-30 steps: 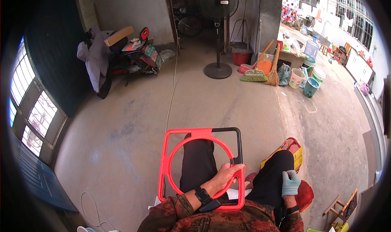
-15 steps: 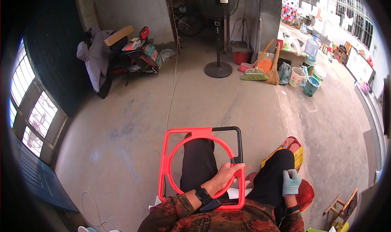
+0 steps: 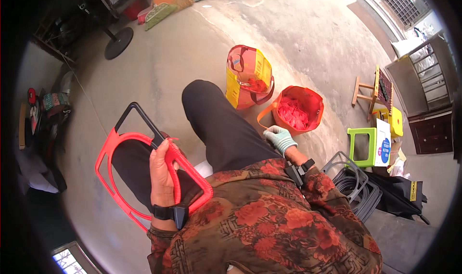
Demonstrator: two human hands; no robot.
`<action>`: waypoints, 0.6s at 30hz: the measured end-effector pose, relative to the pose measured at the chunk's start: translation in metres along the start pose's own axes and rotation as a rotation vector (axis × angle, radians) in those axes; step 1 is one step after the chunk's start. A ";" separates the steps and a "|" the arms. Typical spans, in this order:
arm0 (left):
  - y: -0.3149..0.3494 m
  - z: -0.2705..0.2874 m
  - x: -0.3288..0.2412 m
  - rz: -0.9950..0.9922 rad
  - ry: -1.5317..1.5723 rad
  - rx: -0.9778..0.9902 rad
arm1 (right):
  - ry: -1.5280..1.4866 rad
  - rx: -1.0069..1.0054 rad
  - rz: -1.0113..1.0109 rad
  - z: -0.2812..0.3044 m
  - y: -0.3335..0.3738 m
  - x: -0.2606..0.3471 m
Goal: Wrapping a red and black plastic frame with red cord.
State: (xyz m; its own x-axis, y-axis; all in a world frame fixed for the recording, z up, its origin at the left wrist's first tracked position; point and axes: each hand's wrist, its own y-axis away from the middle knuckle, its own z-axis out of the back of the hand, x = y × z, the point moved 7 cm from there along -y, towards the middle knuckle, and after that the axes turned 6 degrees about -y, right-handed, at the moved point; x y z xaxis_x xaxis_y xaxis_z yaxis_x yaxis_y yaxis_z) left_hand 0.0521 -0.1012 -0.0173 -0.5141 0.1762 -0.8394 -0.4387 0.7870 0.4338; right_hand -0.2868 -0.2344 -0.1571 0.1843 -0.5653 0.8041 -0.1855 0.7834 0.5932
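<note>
My left hand (image 3: pixel 162 170) grips one side of a square frame (image 3: pixel 111 141) with a ring inside it, tilted over my left thigh. Red cord wraps most of the frame; one corner stretch is bare black, and a short red strand sticks out by my thumb. My right hand (image 3: pixel 280 138), in a pale green glove, is closed beside the orange strap of a red bag (image 3: pixel 313 101). Whatever its fingers hold is hidden. Inside that bag lies a heap of red cord (image 3: pixel 292 114).
A red and yellow bag (image 3: pixel 234 89) with red cord inside stands beyond my right knee. To the right are a green stool (image 3: pixel 353 151), a small wooden folding seat (image 3: pixel 380 91) and stacked grey frames (image 3: pixel 353 187). A fan base (image 3: pixel 119 43) stands far left.
My view has swung to the right and down, bringing the red bag of cord into sight. The gloved right hand has moved from beside my right knee to the bag's strap. My left hand keeps its grip.
</note>
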 end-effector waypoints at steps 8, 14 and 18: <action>0.007 -0.013 0.001 0.001 0.009 0.030 | 0.523 0.149 0.231 -0.007 -0.027 -0.012; 0.001 0.003 0.008 0.042 -0.008 -0.145 | 1.003 0.206 0.587 -0.030 -0.048 0.064; -0.001 0.005 0.005 0.053 -0.034 -0.178 | 1.091 0.506 0.424 -0.024 -0.068 0.069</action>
State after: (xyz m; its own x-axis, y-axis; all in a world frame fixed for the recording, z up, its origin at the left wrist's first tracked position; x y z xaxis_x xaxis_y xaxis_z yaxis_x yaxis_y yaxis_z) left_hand 0.0532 -0.0981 -0.0238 -0.5162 0.2367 -0.8231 -0.5367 0.6595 0.5263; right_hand -0.2386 -0.3200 -0.1431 0.6706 0.3971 0.6266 -0.7252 0.5285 0.4413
